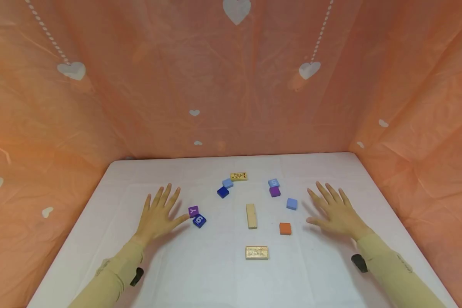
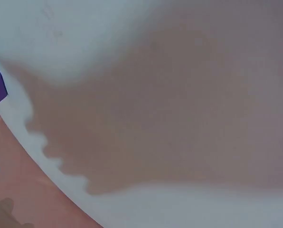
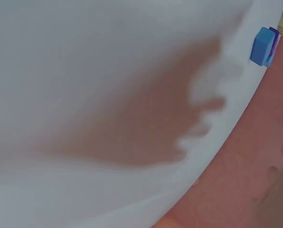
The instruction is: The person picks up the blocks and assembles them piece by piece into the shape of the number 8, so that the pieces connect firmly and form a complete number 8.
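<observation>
My left hand (image 1: 158, 219) and right hand (image 1: 335, 216), spread and well apart.
I hold both with their backs up, fingers (image 1: 173, 199) straight and fanned forward, thumbs (image 1: 182, 220) stretched inward toward each other. My left forearm (image 1: 109, 273) slants in from the lower left, my right forearm (image 1: 396, 270) from the lower right, both sleeved down to the wrists (image 1: 140, 239).
</observation>
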The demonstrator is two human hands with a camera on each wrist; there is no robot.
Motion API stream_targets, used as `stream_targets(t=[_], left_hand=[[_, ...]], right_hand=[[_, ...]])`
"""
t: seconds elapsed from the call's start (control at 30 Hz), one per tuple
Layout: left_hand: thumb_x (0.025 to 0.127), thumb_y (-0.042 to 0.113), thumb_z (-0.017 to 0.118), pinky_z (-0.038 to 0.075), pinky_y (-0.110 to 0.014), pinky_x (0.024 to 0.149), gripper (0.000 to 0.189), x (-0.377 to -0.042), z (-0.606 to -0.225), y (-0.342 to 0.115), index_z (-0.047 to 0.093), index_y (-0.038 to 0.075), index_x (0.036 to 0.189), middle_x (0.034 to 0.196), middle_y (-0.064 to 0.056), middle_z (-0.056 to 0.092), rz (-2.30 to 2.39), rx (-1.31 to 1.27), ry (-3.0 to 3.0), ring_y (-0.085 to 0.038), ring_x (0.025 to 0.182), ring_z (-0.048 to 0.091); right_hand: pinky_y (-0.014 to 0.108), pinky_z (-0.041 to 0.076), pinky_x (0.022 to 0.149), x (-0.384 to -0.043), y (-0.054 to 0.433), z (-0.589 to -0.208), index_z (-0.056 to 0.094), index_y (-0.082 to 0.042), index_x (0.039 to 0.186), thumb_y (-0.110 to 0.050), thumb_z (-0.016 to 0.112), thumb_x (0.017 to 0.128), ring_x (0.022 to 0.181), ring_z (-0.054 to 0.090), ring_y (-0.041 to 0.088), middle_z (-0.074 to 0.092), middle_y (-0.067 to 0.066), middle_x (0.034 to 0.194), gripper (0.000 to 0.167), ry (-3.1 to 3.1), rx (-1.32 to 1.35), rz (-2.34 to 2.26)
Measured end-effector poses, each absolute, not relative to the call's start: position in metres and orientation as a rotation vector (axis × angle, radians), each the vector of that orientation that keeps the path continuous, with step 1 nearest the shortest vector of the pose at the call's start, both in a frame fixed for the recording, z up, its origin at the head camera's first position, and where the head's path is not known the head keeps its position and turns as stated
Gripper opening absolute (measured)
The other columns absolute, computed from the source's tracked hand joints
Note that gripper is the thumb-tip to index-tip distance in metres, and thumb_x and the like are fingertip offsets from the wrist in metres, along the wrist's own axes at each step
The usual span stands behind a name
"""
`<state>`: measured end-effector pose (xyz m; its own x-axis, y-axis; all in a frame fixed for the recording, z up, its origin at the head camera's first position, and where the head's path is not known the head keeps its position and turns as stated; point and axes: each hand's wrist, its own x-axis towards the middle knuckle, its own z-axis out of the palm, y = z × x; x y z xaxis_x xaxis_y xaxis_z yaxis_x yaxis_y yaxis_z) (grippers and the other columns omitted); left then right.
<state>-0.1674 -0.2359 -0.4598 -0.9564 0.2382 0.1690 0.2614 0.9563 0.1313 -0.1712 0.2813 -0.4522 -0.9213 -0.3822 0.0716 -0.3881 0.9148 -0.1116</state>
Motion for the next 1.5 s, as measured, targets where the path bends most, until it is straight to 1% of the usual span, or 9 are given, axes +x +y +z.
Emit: stream_targets(t=[0.2,0.3,0.5,0.67,0.77,0.87,1.13,1.33,1.5], left_hand=[[0.081,0.058,0.057,0.017,-0.059,0.110,0.083,-0.168,-0.454,-0.226,0.030,0.014,0.146,0.151,-0.017,0.029,-0.281,-0.401,-2.890,-0.038,0.138,0.028],[0.080,0.053,0.062,0.024,-0.059,0.108,0.078,-0.169,-0.452,-0.218,0.039,0.010,0.141,0.146,-0.019,0.038,-0.332,-0.426,-2.829,-0.037,0.133,0.037],[0.079,0.043,0.068,0.038,-0.053,0.099,0.060,-0.171,-0.450,-0.192,0.057,0.003,0.123,0.125,-0.018,0.059,-0.446,-0.446,-2.691,-0.034,0.116,0.055],[0.081,0.034,0.068,0.047,-0.049,0.086,0.043,-0.171,-0.453,-0.166,0.065,0.003,0.110,0.108,-0.015,0.067,-0.522,-0.422,-2.622,-0.032,0.098,0.063],[0.081,0.032,0.068,0.049,-0.048,0.080,0.038,-0.168,-0.456,-0.150,0.067,0.003,0.106,0.102,-0.013,0.068,-0.592,-0.399,-2.597,-0.031,0.091,0.065],[0.081,0.032,0.069,0.049,-0.047,0.077,0.037,-0.165,-0.461,-0.134,0.067,0.005,0.105,0.100,-0.012,0.069,-0.669,-0.362,-2.604,-0.031,0.089,0.065],[0.082,0.033,0.067,0.047,-0.042,0.082,0.036,-0.166,-0.471,-0.098,0.066,0.009,0.109,0.101,-0.008,0.068,-0.785,-0.329,-2.746,-0.027,0.094,0.063],[0.084,0.027,0.065,0.046,-0.043,0.083,0.038,-0.176,-0.469,-0.079,0.061,0.014,0.120,0.107,-0.007,0.065,-0.735,-0.481,-2.865,-0.026,0.097,0.061],[0.084,0.023,0.066,0.047,-0.040,0.078,0.039,-0.186,-0.464,-0.070,0.060,0.020,0.122,0.102,-0.006,0.064,-0.568,-0.654,-2.925,-0.023,0.094,0.059]], right_hand=[[0.060,0.013,0.110,-0.177,0.276,-0.440,0.020,-0.023,0.149,-0.058,0.055,0.083,0.140,0.017,0.040,0.021,0.014,0.154,0.083,-2.977,0.657,0.169],[0.057,0.018,0.109,-0.180,0.275,-0.435,0.025,-0.021,0.148,-0.053,0.058,0.084,0.137,0.025,0.039,0.028,0.015,0.152,0.078,-2.918,0.706,0.178],[0.053,0.029,0.106,-0.189,0.265,-0.433,0.037,-0.017,0.142,-0.046,0.061,0.085,0.130,0.040,0.035,0.042,0.015,0.144,0.068,-2.839,0.779,0.211],[0.055,0.036,0.101,-0.196,0.250,-0.432,0.048,-0.013,0.135,-0.036,0.064,0.085,0.124,0.047,0.036,0.049,0.015,0.137,0.058,-2.836,0.807,0.290],[0.055,0.037,0.099,-0.200,0.240,-0.431,0.053,-0.011,0.130,-0.030,0.065,0.085,0.122,0.049,0.037,0.052,0.016,0.134,0.051,-2.865,0.812,0.368],[0.054,0.038,0.099,-0.204,0.229,-0.431,0.056,-0.009,0.127,-0.027,0.065,0.085,0.121,0.050,0.036,0.054,0.016,0.131,0.046,-2.889,0.831,0.440],[0.048,0.045,0.093,-0.210,0.203,-0.438,0.065,-0.008,0.114,-0.025,0.065,0.086,0.106,0.057,0.029,0.064,0.011,0.114,0.033,-2.871,0.894,0.580],[0.045,0.045,0.094,-0.209,0.185,-0.448,0.067,-0.008,0.110,-0.028,0.064,0.086,0.106,0.057,0.027,0.065,0.008,0.111,0.031,-2.965,0.855,0.667],[0.039,0.048,0.086,-0.206,0.173,-0.457,0.069,-0.010,0.104,-0.032,0.065,0.085,0.094,0.059,0.019,0.068,0.003,0.101,0.029,-3.033,0.878,0.679]])
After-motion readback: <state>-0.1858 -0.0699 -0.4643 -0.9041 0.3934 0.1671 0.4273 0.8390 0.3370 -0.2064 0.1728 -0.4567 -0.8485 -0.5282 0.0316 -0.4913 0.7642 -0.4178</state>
